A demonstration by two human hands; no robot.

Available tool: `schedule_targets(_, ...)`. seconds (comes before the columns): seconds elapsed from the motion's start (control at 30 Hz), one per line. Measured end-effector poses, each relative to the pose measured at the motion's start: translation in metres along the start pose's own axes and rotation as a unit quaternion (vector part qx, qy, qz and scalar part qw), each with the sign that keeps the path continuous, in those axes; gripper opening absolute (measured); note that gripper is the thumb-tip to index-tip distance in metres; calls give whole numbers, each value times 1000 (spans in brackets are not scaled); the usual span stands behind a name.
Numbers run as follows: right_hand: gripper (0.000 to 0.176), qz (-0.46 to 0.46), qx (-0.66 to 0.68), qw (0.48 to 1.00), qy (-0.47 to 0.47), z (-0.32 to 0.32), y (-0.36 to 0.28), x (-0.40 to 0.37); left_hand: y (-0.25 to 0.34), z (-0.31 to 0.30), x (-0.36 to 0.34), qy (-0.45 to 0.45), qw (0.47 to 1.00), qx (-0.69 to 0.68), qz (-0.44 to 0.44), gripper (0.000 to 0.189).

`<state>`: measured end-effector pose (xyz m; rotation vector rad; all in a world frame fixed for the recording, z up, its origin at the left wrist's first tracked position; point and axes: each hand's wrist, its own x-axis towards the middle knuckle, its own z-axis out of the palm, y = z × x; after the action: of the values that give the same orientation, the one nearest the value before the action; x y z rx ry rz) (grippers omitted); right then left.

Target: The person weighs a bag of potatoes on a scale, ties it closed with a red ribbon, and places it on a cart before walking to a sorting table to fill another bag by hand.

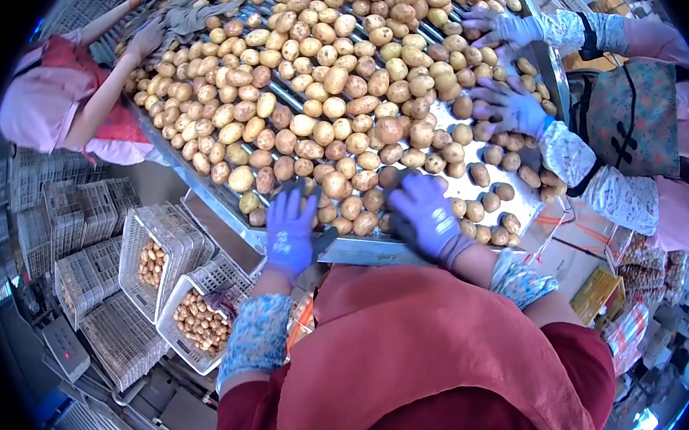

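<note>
Your left hand (290,231), in a purple glove, lies palm down at the near edge of the table (363,252). Its fingers are stretched out and a little spread over the potatoes (334,185) there, and the thumb sticks out sideways over the table's rim. The hand is flat and wide, closed on nothing that shows.

Your right hand (429,219), gloved the same, sits near it along that same near edge, with its fingers bent down over a few potatoes. The back of the hand hides what is under it, so you cannot tell whether it grips one or only rests on them.

The potatoes cover almost the whole table, packed against each other from the near edge to the far one. They thin out at the table's near right corner, where bare metal shows between them.

Along the table's right side a co-worker in patterned sleeves has both gloved hands on the potatoes. The near hand (513,107) is spread wide, and the far hand (499,28) is further up the same side. At the table's far left corner another person's grey glove (144,37) lies on the potatoes.

Below the table's left side stand two white crates, one (152,260) just beside the table and a second (200,321) touching it on the side nearer you. Each holds potatoes. More crates (80,209) stand stacked further out from the table on that side.
</note>
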<state>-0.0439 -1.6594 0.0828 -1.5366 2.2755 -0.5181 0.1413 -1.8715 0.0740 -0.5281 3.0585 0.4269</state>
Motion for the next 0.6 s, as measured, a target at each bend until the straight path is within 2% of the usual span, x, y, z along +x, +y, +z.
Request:
schedule_targets(0.03,41,-73,-57,996,15,32,6,-11,-1,6,16,-27,998,4,54,74)
schedule_targets(0.1,42,-64,-79,995,11,54,39,-34,-13,17,41,-47,993,-4,109,74)
schedule_targets(0.13,46,-27,-87,996,-16,48,59,-39,-24,18,56,-46,992,3,118,72)
schedule_targets(0.17,48,37,-60,998,5,17,61,-35,-35,20,70,-44,991,10,126,70)
schedule_targets(0.23,47,88,-168,982,17,-18,77,-27,-44,22,93,-48,995,21,81,68)
schedule_targets(0.3,42,140,-80,976,149,-18,95,-17,-40,25,107,-49,998,25,44,68)
schedule_targets(0.33,39,110,-33,976,183,-43,81,11,-30,36,105,-42,998,45,31,63)
schedule_targets(0.43,40,64,14,969,239,-50,73,82,6,63,98,-63,994,84,21,52)
schedule_targets(0.5,43,15,8,974,227,-34,66,119,13,70,91,-68,987,15,148,49)
schedule_targets(0.53,43,-24,-17,991,128,-36,56,128,11,50,101,-67,968,-59,234,46)
schedule_targets(0.57,41,-83,-120,987,70,-16,66,122,-9,51,105,-8,952,-2,307,46)
schedule_targets(0.6,40,-65,-99,991,60,-14,77,113,-16,27,122,-136,973,-22,183,48)
